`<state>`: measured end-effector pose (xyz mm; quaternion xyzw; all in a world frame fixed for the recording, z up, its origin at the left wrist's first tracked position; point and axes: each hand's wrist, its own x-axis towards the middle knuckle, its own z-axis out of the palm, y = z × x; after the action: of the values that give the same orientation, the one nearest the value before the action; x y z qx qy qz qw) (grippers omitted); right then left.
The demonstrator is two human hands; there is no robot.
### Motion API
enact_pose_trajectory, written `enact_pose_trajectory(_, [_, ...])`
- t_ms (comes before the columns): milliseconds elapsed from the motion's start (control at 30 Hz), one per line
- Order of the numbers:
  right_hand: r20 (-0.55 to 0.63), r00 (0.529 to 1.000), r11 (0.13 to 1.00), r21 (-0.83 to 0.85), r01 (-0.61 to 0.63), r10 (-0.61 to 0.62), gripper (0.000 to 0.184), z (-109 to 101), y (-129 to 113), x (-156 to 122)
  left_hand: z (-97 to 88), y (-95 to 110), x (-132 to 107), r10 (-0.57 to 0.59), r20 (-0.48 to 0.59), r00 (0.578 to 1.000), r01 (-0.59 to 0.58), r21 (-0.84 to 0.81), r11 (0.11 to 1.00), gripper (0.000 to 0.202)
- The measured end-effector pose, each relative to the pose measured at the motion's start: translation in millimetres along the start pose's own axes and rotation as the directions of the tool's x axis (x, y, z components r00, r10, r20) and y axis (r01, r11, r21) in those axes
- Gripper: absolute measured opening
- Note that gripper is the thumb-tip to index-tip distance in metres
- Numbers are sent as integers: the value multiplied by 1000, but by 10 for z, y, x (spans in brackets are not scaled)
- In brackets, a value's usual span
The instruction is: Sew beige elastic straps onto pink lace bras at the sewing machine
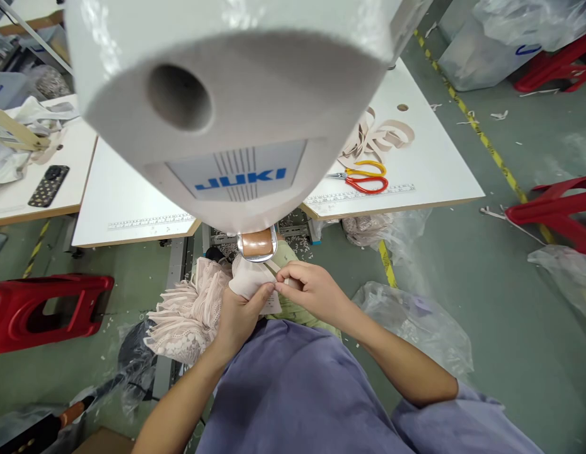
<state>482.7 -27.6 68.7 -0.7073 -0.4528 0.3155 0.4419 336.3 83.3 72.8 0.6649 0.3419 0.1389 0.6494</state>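
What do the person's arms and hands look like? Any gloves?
No gloves: the left hand and right hand are bare, and no watch or bracelet shows. The left forearm and right forearm are bare too. A loose purple-blue sleeve covers the arm above the right forearm.

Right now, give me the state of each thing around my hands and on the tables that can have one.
Pale fabric, folded, held in both hands.
Left hand, closed on the fabric.
Right hand, pinching the fabric's edge.
Lace pieces, bunched in a heap.
Scissors, lying flat, apparently closed.
Beige strips, loosely coiled.
Phone, lying patterned side up.
Sewing machine, on or off unclear.
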Motion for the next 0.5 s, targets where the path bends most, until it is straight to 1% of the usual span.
enact_pose_trajectory(67, [-21, 1000, 1000, -10, 19, -19, 11, -7, -26, -3, 0, -3, -1, -13, 17, 1000, 13, -4, 1000, 24])
enact_pose_trajectory(133, [-16, 1000, 1000, 21, 23, -22, 10, -22, -30, 0, -21, 17, 10, -8, 27, 1000, 7, 23, 1000, 24])
enact_pose_trajectory(200, [39, 999, 994, 112, -13, 8, 7, -48, -8, 3, -59, 61, 31, 20, 37, 999, -22, 66, 998, 24])
enact_pose_trajectory(267, [92, 994, 979, 189, -79, 63, 12, -81, 25, 0, -103, 121, 57, 46, 77, 996, -56, 127, 990, 24])
enact_pose_trajectory(300, [97, 991, 976, 191, -107, 90, 14, -98, 38, -4, -124, 153, 70, 56, 100, 993, -72, 160, 985, 24])
enact_pose_trajectory(367, [75, 990, 983, 133, -127, 118, 15, -122, 46, -20, -158, 216, 89, 74, 147, 986, -105, 220, 970, 23])
enact_pose_trajectory(400, [58, 992, 989, 93, -119, 114, 12, -128, 41, -29, -168, 245, 94, 83, 169, 982, -123, 242, 962, 22])
enact_pose_trajectory(500, [38, 998, 998, 23, -56, 55, 7, -127, -1, -53, -169, 316, 89, 116, 231, 966, -179, 272, 946, 20])
